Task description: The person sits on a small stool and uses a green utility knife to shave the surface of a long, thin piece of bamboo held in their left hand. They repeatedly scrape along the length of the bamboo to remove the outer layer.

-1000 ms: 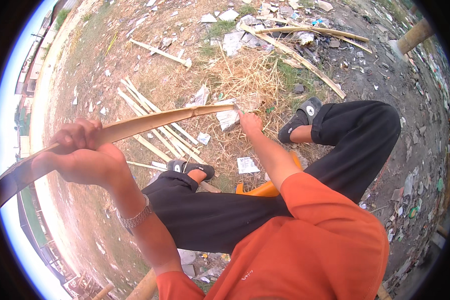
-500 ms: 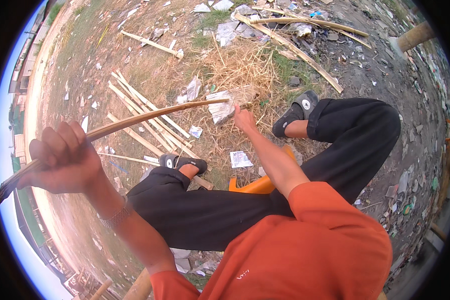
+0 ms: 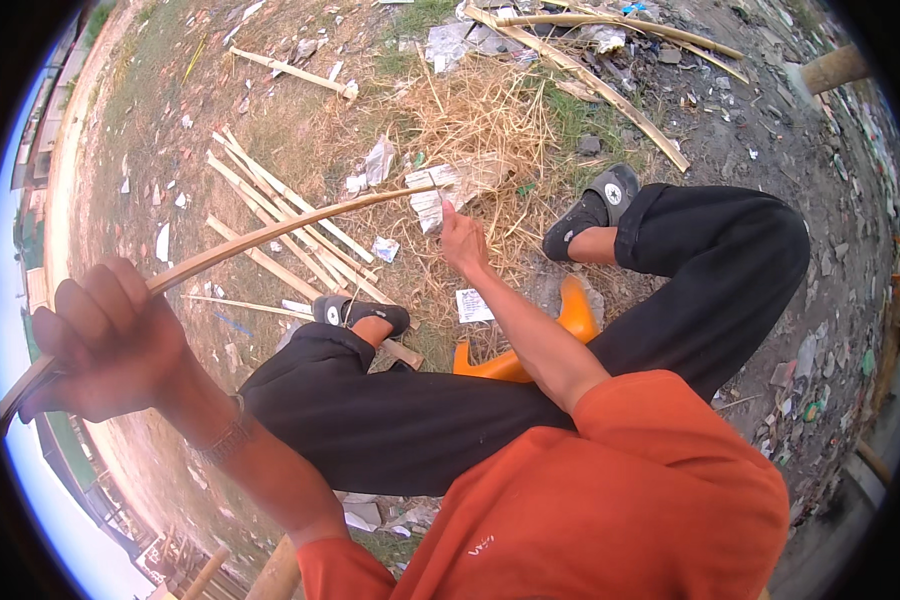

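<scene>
My left hand (image 3: 110,335), raised at the left, is closed round a long split bamboo strip (image 3: 280,228). The strip bows slightly and slants up to the right. Its far end lies over a pale, weathered wooden block (image 3: 490,174) on the ground. At that end my right hand (image 3: 463,240) is closed round the grip of a thin, blade-like tool (image 3: 436,187), seen nearly edge-on. The tool meets or crosses the strip's tip; whether they touch I cannot tell. My right fingers partly hide its grip.
Several pale bamboo strips (image 3: 288,215) lie at the left beside my shoe (image 3: 363,314). Longer bamboo pieces (image 3: 595,80) rest at the far right. Straw (image 3: 480,115) surrounds the block. An orange plastic object (image 3: 576,312) sits between my legs. Litter dots the ground.
My left hand has moved down and slightly left with the bamboo strip, and its tip has shifted left. My right hand has moved left too; the thin tool now shows at the tip.
</scene>
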`<act>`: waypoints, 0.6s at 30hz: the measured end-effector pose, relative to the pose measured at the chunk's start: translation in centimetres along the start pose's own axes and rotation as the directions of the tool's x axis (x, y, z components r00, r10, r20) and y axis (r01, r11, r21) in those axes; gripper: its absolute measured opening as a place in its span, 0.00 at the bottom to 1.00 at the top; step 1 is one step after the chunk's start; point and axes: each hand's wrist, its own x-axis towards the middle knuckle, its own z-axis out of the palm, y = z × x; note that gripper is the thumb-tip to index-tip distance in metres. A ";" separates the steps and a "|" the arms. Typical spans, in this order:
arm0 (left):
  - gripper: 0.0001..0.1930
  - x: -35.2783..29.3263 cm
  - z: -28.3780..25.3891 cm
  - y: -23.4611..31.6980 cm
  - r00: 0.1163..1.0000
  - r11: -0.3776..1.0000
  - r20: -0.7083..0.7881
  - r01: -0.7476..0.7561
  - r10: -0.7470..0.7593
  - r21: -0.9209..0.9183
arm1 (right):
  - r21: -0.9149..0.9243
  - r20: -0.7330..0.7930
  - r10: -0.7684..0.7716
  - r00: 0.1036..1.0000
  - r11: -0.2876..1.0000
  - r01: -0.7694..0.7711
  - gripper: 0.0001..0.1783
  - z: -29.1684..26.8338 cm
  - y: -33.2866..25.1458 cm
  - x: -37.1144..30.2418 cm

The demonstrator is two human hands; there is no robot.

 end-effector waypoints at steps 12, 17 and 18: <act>0.34 0.0 -1.4 0.6 0.986 0.992 -0.148 -0.055 0.071 0.111 | -0.137 0.024 0.048 0.999 0.990 -0.044 0.43 0.1 -1.8 0.0; 0.35 -0.4 0.0 0.3 0.957 0.970 -0.262 -0.065 0.126 0.233 | -0.237 -0.011 0.074 0.997 0.969 -0.075 0.42 0.1 -1.1 -0.4; 0.35 -0.6 0.3 0.3 0.932 0.952 -0.328 -0.054 0.156 0.300 | -0.264 -0.001 0.080 0.997 0.961 -0.077 0.42 -0.2 -1.2 -0.4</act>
